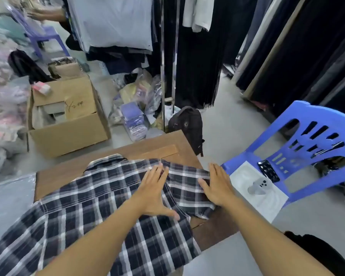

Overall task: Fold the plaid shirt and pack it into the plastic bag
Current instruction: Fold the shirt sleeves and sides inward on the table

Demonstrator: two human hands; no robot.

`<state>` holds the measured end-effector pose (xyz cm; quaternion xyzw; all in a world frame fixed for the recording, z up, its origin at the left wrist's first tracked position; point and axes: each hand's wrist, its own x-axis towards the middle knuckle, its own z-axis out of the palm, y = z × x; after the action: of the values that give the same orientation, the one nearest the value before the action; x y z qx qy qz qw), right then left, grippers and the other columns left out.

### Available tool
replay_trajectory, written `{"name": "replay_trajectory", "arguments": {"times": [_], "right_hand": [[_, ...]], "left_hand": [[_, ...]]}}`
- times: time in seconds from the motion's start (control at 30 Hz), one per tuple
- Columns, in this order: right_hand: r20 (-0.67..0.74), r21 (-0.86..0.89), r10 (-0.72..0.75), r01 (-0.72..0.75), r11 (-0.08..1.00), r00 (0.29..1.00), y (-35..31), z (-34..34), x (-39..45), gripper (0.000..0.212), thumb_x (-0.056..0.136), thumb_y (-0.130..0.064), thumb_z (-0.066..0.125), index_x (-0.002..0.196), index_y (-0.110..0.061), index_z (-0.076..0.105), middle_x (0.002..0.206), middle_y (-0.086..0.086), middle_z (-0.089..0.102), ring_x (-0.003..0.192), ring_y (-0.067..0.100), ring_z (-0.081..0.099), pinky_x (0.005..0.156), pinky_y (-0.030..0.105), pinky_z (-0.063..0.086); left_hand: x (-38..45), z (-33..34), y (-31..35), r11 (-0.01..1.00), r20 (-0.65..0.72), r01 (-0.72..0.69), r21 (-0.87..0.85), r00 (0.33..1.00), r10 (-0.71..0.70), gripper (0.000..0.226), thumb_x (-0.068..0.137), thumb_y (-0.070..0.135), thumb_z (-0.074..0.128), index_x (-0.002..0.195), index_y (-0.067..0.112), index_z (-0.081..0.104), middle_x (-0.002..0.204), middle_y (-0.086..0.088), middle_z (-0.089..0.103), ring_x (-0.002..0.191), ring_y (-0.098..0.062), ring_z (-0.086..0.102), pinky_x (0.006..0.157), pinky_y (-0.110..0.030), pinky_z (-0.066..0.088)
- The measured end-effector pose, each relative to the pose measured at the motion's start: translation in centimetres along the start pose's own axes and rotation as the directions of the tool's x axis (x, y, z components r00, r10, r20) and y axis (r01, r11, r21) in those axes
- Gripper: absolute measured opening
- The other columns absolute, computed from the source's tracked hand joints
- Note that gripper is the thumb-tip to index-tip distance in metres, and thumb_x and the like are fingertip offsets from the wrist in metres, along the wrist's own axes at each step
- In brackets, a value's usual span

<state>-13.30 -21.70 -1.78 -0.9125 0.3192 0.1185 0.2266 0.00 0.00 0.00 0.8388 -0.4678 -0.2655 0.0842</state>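
A dark navy and white plaid shirt point(92, 212) lies spread flat on a low brown wooden table point(161, 148), collar at the far end. Its lower part hangs over the near left edge. My left hand point(155, 194) rests flat on the shirt near the right shoulder, fingers spread. My right hand point(217, 186) lies flat on the right sleeve point(189, 188), which is partly drawn in over the table's right side. Neither hand grips the cloth. A clear plastic bag point(8, 196) lies on the floor left of the table.
A blue plastic chair point(299, 156) stands to the right, holding a white packet, a phone and a dark case. A black backpack point(187, 124) leans behind the table. An open cardboard box point(68, 120) and bagged clothes sit at the left; dark garments hang behind.
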Motion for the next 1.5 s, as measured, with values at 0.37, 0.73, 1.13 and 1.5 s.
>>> {"name": "replay_trajectory", "arguments": {"times": [0.37, 0.73, 1.13, 1.5], "right_hand": [[-0.047, 0.352, 0.138, -0.113, 0.929, 0.989, 2.2, 0.5, 0.9, 0.023, 0.093, -0.03, 0.066, 0.105, -0.01, 0.066, 0.114, 0.011, 0.066, 0.106, 0.032, 0.062, 0.092, 0.043, 0.05], [-0.024, 0.382, -0.259, 0.248, 0.89, 0.966, -9.6, -6.0, -4.6, 0.02, 0.086, -0.015, 0.06, 0.078, -0.022, 0.042, 0.07, -0.004, 0.049, 0.062, 0.013, 0.042, 0.059, 0.031, 0.035], [0.418, -0.179, -0.468, 0.576, 0.798, 0.778, -15.9, 5.0, -8.8, 0.043, 0.095, -0.038, 0.06, 0.124, -0.009, 0.045, 0.117, 0.018, 0.062, 0.1, 0.041, 0.063, 0.068, 0.042, 0.045], [0.603, -0.003, -0.217, 0.274, 0.962, 0.768, -13.5, 2.3, -6.9, 0.022, 0.09, -0.031, 0.063, 0.105, -0.015, 0.061, 0.11, 0.01, 0.069, 0.097, 0.027, 0.068, 0.082, 0.043, 0.059]], "left_hand": [[1.4, 3.2, 0.7, 0.997, 0.008, 0.074, 0.01, 0.997, -0.074, 0.167, 0.034, 0.103, 0.053, 0.151, 0.016, -0.029, 0.155, -0.006, -0.043, 0.141, -0.026, -0.042, 0.121, -0.053, -0.015], [0.5, 0.7, 0.0, 0.918, -0.051, 0.045, -0.393, 0.996, -0.071, 0.136, 0.06, 0.067, 0.08, 0.158, 0.015, 0.002, 0.163, 0.006, 0.004, 0.152, -0.017, 0.004, 0.123, -0.036, 0.009], [0.1, -1.8, -5.4, 0.278, 0.167, 0.309, -0.909, 0.884, -0.437, 0.051, 0.078, 0.041, 0.08, 0.122, 0.024, 0.06, 0.125, -0.004, 0.065, 0.114, -0.021, 0.061, 0.106, -0.04, 0.044], [0.7, 0.5, -3.0, 0.995, -0.486, 0.002, 0.099, 0.873, 0.047, 0.054, 0.099, 0.035, 0.052, 0.145, 0.009, 0.041, 0.151, -0.008, 0.041, 0.139, -0.028, 0.04, 0.108, -0.045, 0.043]]}}
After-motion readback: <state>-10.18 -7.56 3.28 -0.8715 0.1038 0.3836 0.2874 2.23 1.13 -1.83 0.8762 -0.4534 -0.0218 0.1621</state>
